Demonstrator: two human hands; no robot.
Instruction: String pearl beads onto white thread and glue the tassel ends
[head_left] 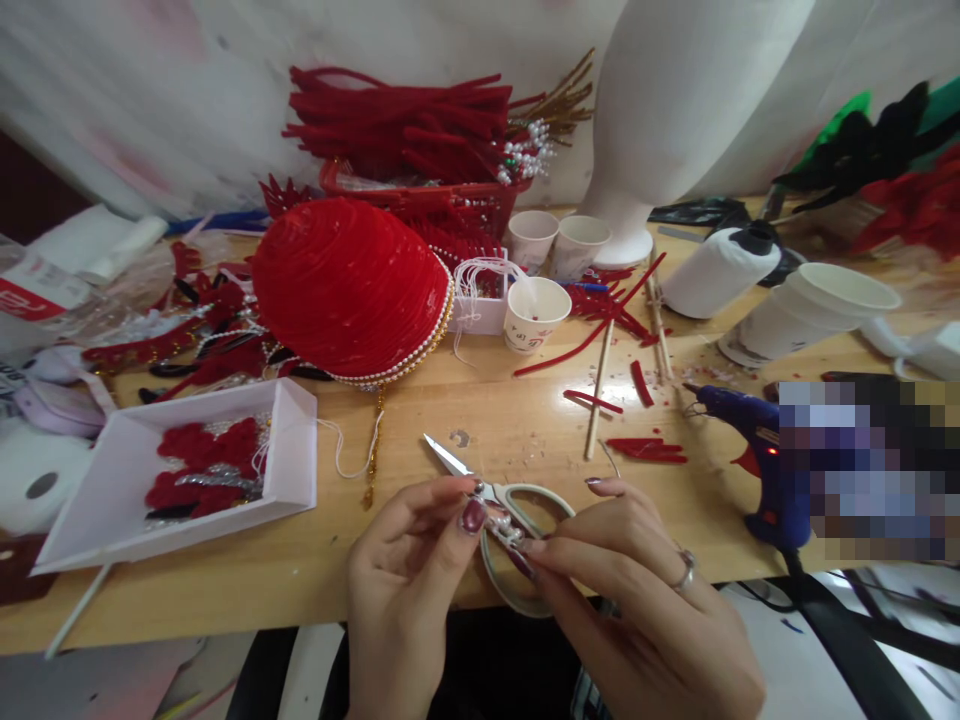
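Note:
Between my two hands is a small cluster of white pearl beads point(504, 522), pinched from both sides. Thumb and index finger of my left hand point(416, 570) close on its left end. My right hand point(637, 585) grips the lower right end with thumb and forefinger, while its other fingers are bent. Just behind the beads, a pair of scissors point(551, 500) with pale handles lies at the table's front edge, partly covered by my hands. Farther back, a red domed headpiece point(345, 290) with a pearl-trimmed rim sits on the table.
At left stands a white box point(292, 450) holding red pieces and beads. A blue glue gun point(780, 460) with a lit red light lies at right. Paper cups point(536, 315), wooden sticks point(600, 400), a red basket point(480, 210) of fuzzy stems and a white mannequin point(667, 110) occupy the back.

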